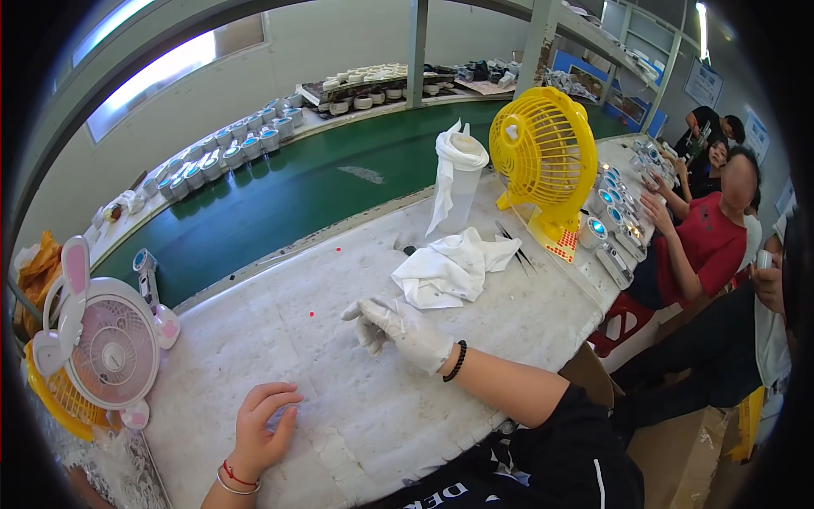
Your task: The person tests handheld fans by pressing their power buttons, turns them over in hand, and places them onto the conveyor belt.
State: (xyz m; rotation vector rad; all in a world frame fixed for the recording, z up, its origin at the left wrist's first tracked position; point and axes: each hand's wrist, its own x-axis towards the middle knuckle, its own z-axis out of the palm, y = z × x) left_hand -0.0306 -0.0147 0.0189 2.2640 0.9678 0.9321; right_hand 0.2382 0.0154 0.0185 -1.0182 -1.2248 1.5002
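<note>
My left hand (264, 426) is bare, with a red string and a silver bangle at the wrist. It rests over the near part of the white worktable (246, 339), its fingers loosely bent and apart, holding nothing. My right hand (407, 332) wears a white glove, with a black bead bracelet behind it. Its fingers are bent but spread, and nothing shows between them. Just beyond it lies a crumpled white cloth (454, 267), nearest to that hand. Tweezers (514, 246) lie by the cloth's right edge. Small red dots (312, 315) are on the tabletop.
A yellow fan (543, 161) and a white cup with cloth (459, 182) stand beyond. At left is a pink-and-white rabbit-eared fan (112, 343). A green conveyor belt (322, 191) runs behind, beside rows of grey devices (229, 153). Co-workers (712, 229) sit at right.
</note>
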